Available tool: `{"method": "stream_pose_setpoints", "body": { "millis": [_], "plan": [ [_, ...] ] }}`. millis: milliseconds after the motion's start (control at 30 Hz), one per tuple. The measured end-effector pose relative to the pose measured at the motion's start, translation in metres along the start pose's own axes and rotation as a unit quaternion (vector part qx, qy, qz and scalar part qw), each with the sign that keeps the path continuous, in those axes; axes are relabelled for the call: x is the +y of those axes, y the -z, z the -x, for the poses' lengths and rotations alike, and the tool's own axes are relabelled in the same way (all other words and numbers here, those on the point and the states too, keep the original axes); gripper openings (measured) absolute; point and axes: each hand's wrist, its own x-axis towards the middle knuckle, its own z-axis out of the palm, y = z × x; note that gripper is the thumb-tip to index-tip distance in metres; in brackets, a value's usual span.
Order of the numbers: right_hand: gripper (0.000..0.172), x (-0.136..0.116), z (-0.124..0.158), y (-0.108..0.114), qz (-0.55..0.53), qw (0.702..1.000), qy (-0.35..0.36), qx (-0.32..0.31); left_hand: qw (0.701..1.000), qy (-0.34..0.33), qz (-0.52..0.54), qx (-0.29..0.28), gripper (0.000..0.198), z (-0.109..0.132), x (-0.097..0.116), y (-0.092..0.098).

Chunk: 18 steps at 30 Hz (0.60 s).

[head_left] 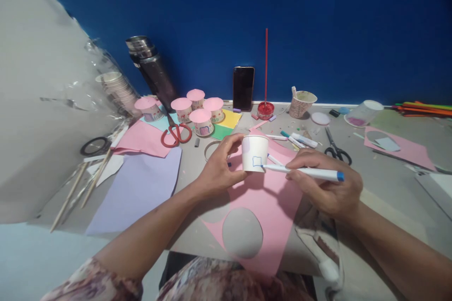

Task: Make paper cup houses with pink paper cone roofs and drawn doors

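A white paper cup (pixel 250 151) is held up by my left hand (pixel 222 162), thumb and fingers closed around its left side. A small blue square outline is drawn low on the cup's wall. In my right hand (pixel 326 186) I grip a white felt-tip marker (pixel 312 172) with a blue end; its tip touches the cup beside the square. Beneath both hands lies a pink paper sheet (pixel 271 225) with a round hole cut out. Several small decorated cups with pink paper roofs (pixel 202 122) stand at the back left.
Red-handled scissors (pixel 176 135), a purple sheet (pixel 141 193) and a dark flask (pixel 153 68) are on the left. A phone (pixel 243 88) leans against the blue wall. Loose markers (pixel 303 140), black-handled scissors (pixel 337 148) and a patterned cup (pixel 302 104) lie or stand to the right.
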Motion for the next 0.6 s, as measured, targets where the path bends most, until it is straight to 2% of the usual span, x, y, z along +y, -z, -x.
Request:
{"method": "stream_pose_setpoints", "body": {
  "millis": [233,600],
  "plan": [
    [0.017,-0.0002,0.0021,0.0002,0.015,0.998,-0.033,0.043,1.0,-0.001,-0.011,0.003,0.073,0.0005,-0.0002,-0.0007],
    [0.019,0.0019,-0.0022,-0.0022,0.014,0.999,0.033,0.02,1.0,-0.018,-0.016,-0.011,0.069,0.0,0.0039,-0.0036]
  ]
}}
